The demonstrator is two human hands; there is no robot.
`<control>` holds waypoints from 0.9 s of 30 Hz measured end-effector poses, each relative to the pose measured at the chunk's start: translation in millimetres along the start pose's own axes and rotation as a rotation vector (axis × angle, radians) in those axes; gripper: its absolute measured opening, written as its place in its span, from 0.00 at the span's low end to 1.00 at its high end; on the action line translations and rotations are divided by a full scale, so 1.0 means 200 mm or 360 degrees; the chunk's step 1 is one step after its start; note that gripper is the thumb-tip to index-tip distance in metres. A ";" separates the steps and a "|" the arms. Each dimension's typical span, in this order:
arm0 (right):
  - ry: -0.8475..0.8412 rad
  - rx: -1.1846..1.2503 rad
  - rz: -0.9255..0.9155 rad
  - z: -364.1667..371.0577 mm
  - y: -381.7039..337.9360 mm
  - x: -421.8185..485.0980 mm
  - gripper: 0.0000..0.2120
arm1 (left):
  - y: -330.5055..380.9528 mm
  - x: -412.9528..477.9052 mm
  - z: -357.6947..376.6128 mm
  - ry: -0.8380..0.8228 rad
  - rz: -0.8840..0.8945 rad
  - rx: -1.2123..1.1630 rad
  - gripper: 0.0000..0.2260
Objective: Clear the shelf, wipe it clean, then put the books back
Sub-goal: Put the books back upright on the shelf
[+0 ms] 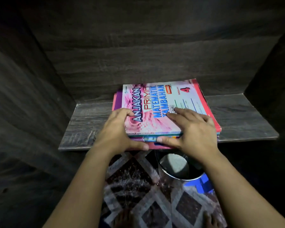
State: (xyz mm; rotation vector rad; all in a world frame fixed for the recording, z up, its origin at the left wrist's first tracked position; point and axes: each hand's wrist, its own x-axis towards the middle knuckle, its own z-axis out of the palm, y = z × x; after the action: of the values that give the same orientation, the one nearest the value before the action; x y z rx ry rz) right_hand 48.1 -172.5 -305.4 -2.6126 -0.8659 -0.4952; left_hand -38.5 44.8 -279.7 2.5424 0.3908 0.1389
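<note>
Books (156, 102), stacked flat at the front edge of the shelf (82, 127). Gripped at the near corner by the left hand (117, 130); pressed from above by the right hand (192, 134), fingers straight.

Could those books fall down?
Maybe. The stack of books sits right at the front edge of the shelf, so it could tip off towards the bucket below. The books are not lined up, and the right hand only lies flat on top while the left hand grips one corner, so some could slide out.
</note>
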 end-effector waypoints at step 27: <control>0.0533 0.0020 -0.0391 0.02 -0.10 0.03 0.18 | 0.38 -0.05 -0.06 0.0730 -0.0496 0.0004 0.18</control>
State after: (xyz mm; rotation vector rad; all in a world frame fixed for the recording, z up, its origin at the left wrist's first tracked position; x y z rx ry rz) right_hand 41.4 -152.2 -301.2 -2.3251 -1.0694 -0.9566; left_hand -31.7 -13.1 -228.8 2.3997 0.9549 0.6047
